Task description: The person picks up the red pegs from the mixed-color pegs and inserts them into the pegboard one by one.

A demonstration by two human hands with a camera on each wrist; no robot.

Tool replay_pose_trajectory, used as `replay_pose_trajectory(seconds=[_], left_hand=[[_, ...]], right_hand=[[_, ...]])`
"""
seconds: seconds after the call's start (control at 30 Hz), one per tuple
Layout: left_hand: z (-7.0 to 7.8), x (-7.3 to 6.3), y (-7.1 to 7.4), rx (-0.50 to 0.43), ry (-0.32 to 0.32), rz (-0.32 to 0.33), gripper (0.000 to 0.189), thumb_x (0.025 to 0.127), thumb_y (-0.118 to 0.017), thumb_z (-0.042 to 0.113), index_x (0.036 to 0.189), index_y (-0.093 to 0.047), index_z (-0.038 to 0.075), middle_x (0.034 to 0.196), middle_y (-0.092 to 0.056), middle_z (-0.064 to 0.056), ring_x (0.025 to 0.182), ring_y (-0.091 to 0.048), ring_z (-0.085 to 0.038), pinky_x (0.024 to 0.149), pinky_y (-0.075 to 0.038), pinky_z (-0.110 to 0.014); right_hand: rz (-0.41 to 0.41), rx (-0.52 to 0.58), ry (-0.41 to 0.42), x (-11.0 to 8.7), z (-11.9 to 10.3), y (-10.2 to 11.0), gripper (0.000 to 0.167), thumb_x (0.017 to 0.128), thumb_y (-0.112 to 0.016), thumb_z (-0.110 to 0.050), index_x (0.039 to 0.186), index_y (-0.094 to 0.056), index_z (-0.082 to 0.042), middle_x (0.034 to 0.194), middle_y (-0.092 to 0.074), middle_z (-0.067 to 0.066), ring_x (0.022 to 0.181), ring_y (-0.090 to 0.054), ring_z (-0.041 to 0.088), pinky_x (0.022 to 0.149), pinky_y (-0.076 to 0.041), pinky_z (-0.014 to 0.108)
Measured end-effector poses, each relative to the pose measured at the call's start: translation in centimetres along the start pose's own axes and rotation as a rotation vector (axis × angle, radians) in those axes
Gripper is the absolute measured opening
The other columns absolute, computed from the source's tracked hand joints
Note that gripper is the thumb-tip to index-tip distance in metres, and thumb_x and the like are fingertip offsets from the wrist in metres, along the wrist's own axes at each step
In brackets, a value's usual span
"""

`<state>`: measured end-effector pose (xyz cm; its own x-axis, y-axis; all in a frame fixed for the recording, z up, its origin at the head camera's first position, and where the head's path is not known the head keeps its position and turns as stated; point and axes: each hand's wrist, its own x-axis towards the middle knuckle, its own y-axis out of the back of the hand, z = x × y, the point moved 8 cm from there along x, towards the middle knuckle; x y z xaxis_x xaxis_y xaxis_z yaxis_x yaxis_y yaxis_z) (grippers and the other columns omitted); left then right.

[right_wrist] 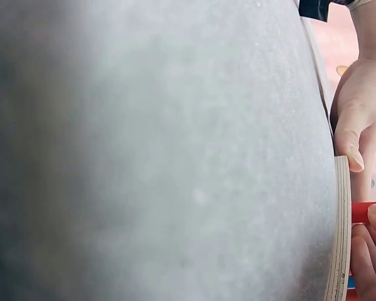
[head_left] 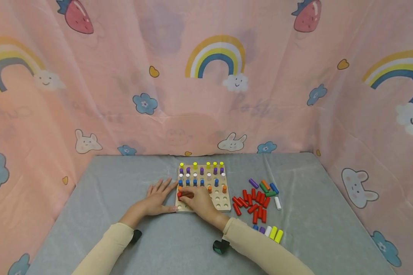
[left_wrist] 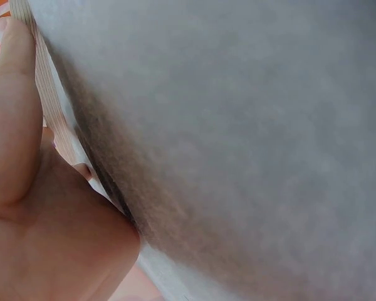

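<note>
A light wooden pegboard (head_left: 221, 209) lies on the grey cloth, its back rows holding yellow, purple, white, blue and orange pegs. My left hand (head_left: 156, 200) rests at the board's left side with fingers spread, the thumb at the near left corner. Between thumb and finger my right hand (head_left: 203, 204) pinches a red peg (head_left: 179, 195), upright over the front left of the board. In the right wrist view the red peg (right_wrist: 361, 211) stands out from the board's top face; whether it sits in a hole is hidden. The left wrist view shows the wooden edge (left_wrist: 53, 106) beside the left hand.
Several loose red pegs (head_left: 253, 194) lie right of the board. Beside them are a white peg (head_left: 277, 203), green, orange, blue and purple ones. Closer to me, yellow pegs (head_left: 278, 236) and others lie by the right sleeve. A pink printed curtain (head_left: 206, 114) surrounds the table.
</note>
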<state>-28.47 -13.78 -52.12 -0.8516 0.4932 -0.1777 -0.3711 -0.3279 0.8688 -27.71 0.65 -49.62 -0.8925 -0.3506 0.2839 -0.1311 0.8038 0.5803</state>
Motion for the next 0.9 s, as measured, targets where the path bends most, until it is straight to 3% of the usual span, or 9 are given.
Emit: replay_pose_trajectory(seconds=[0.57,0.9], left_hand=[[0.2,-0.2,0.1,-0.038,-0.030,0.032,0.096,0.086,-0.069,0.055,0.159,-0.020,0.018,0.166,-0.011,-0.021,0.151,-0.003,-0.051,0.113,-0.001,-0.076],[0.1,-0.1,0.0,0.000,0.006,0.008,0.094,0.088,-0.068,0.053,0.160,-0.017,0.021,0.168,-0.008,-0.017,0.153,-0.001,-0.048,0.115,-0.002,-0.074]], right_hand=[[-0.012,0.033,-0.012,-0.1,-0.2,0.2,0.028,0.088,-0.075,-0.018,0.114,-0.074,-0.008,0.109,-0.077,0.004,0.094,-0.075,0.012,0.078,-0.056,0.016],[-0.028,0.079,-0.023,0.1,-1.0,1.3,0.025,0.088,-0.075,-0.018,0.110,-0.075,-0.006,0.104,-0.078,0.006,0.085,-0.075,0.013,0.066,-0.055,0.014]])
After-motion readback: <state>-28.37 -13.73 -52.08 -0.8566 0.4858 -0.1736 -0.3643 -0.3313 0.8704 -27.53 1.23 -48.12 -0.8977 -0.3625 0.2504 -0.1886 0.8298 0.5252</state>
